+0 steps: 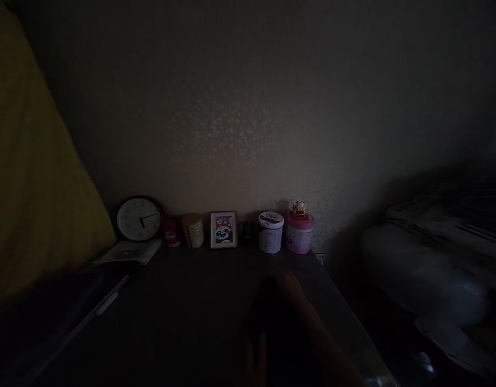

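Observation:
The light is very dim. A black, soft-edged shape (267, 314) lies on the dark tabletop in front of me; its kind cannot be made out. My right hand (288, 285) reaches across to the far right edge of this shape, its fingers lost in shadow. Low in the picture, my left hand (254, 357) is at the near side of the shape, with two fingers stretched out and a gap between them. Whether either hand grips the black shape is too dark to see.
Along the wall stand a round clock (138, 219), a red container (172, 232), a tan canister (193, 231), a framed panda picture (223, 230), a white-lidded tub (271, 234) and a pink tub (300, 236) topped by a figurine (299, 208). A yellow curtain (34, 161) hangs left.

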`<state>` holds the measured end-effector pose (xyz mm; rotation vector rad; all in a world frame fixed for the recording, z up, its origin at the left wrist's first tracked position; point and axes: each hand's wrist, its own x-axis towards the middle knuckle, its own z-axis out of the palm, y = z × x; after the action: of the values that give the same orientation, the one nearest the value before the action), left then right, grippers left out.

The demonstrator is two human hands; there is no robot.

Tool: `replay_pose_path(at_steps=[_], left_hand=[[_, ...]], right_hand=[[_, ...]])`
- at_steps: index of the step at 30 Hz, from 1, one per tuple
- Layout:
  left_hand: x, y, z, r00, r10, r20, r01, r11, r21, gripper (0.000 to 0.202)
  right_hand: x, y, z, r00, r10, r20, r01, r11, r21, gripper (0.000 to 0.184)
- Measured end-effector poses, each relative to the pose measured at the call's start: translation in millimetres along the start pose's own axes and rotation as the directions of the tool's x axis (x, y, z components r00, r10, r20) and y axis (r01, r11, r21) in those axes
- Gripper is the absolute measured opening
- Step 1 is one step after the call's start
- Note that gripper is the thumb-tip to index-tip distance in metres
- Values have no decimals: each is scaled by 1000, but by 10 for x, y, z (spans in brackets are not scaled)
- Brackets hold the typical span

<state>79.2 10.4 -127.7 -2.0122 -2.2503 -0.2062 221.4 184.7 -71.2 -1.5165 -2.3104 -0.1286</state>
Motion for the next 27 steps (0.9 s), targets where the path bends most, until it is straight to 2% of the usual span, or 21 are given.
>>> replay_pose_path(at_steps=[3, 6, 8, 13, 17, 19, 23, 27], left_hand=[[-3, 7, -42, 999, -21, 33, 21, 1000, 7, 69], [-17, 30, -145, 996, -34, 78, 35, 999, -4, 71], [-27, 24, -242, 995, -2, 99, 5, 1000, -25, 71], [-33, -57, -486, 974, 63, 218, -41, 994, -103, 75], [-34, -85, -633, 947, 89, 307, -30, 981, -190, 72], [-38, -86, -678, 939, 106, 327, -34, 975, -219, 71], [-46, -82, -675, 943, 112, 313, -38, 971, -235, 72], [-47, -78, -602, 951, 117, 287, -43, 966, -253, 72]], right_hand=[[-271, 116, -148, 977, 168, -130, -162, 985, 59, 33], [-652, 187, -221, 891, 414, -188, -378, 904, 198, 31], [-900, 174, -222, 842, 504, -191, -441, 848, 293, 32], [-1312, -27, -235, 850, 505, -152, -416, 820, 394, 32], [-1482, -187, -313, 814, 545, -201, -446, 809, 383, 34], [-1533, -240, -342, 800, 572, -180, -490, 797, 354, 33], [-1544, -323, -398, 810, 583, -60, -503, 744, 440, 32], [-1493, -395, -503, 794, 607, -37, -511, 699, 501, 36]])
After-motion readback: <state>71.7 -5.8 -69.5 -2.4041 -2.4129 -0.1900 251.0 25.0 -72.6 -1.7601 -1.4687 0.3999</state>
